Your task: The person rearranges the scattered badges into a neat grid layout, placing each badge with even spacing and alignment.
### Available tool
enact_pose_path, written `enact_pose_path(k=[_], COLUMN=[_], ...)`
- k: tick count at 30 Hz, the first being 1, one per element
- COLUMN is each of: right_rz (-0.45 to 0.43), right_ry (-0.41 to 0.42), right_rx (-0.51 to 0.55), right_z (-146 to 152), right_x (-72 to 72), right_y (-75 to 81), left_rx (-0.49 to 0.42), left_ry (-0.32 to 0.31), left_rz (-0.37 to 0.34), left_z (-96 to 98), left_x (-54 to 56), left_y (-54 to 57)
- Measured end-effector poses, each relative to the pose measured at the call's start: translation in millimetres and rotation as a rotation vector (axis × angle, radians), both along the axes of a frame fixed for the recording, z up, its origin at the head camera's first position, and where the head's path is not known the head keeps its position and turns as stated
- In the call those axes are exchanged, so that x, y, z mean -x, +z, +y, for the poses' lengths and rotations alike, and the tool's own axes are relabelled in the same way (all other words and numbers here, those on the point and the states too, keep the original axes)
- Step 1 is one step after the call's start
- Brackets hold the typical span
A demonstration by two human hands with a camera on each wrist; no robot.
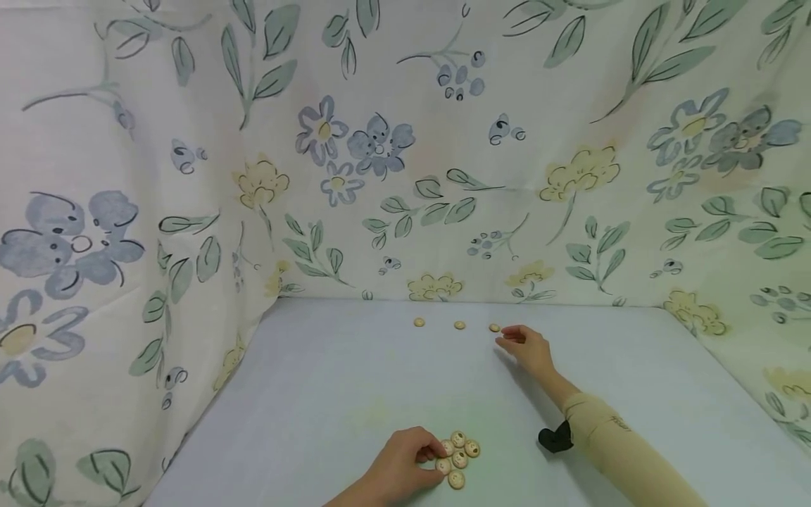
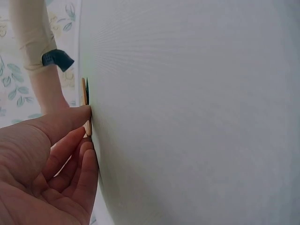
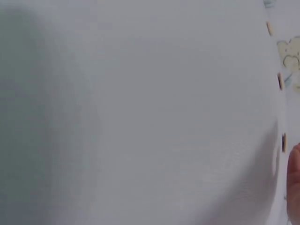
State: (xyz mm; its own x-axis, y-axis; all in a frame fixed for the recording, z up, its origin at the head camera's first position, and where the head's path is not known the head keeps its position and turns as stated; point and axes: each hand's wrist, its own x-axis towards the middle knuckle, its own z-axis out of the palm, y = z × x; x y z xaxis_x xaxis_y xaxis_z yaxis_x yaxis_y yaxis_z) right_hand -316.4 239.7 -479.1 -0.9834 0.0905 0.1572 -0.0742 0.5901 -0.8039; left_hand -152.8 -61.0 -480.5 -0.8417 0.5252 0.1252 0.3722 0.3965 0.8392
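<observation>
A cluster of several small round wooden discs with dark printed marks lies near the front of the table in the head view. My left hand [image 1: 405, 466] is at its left side, thumb and forefinger pinching one wooden disc [image 1: 443, 466] by its edges; the left wrist view shows that disc [image 2: 89, 127] edge-on between the fingertips. Farther back, three discs stand spaced in a row. My right hand [image 1: 527, 348] is beside the rightmost disc [image 1: 494, 328], its fingers loosely bent. In the right wrist view a small gap shows between the fingers [image 3: 294, 171] and that disc [image 3: 284, 142].
The other two discs of the row are the middle one [image 1: 460, 325] and the left one [image 1: 419, 322]. A white table [image 1: 317, 394] lies under everything, with a flowered cloth [image 1: 393, 232] hanging behind and at both sides. A black strap [image 1: 555, 437] hangs from the right sleeve.
</observation>
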Motion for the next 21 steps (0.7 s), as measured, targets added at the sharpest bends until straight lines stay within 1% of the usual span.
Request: enact_pose_path(k=[7,11,15,21], right_rz=[-0.034,-0.04,-0.047,-0.087], right_ry=[0.034,0.066,0.096,0.159], right_rx=[0.023,0.05,0.066,0.098], right_z=[-6,-12,-18,-26], right_x=[-28.7,-44.5,-61.6,-87.7], right_y=[-5.9,-8.8,-8.9,-7.2], left_rx=[-0.001,-0.004,-0.01,-0.012], left_ry=[0.018,0.022,0.017,0.014], left_rz=[0.007,0.006,0.01,0.013], left_z=[-1.1,-1.8,-1.0,1.4], left_x=[-1.2,-0.4,0.1,0.3], left_y=[-1.8,-0.7,2.0,3.2])
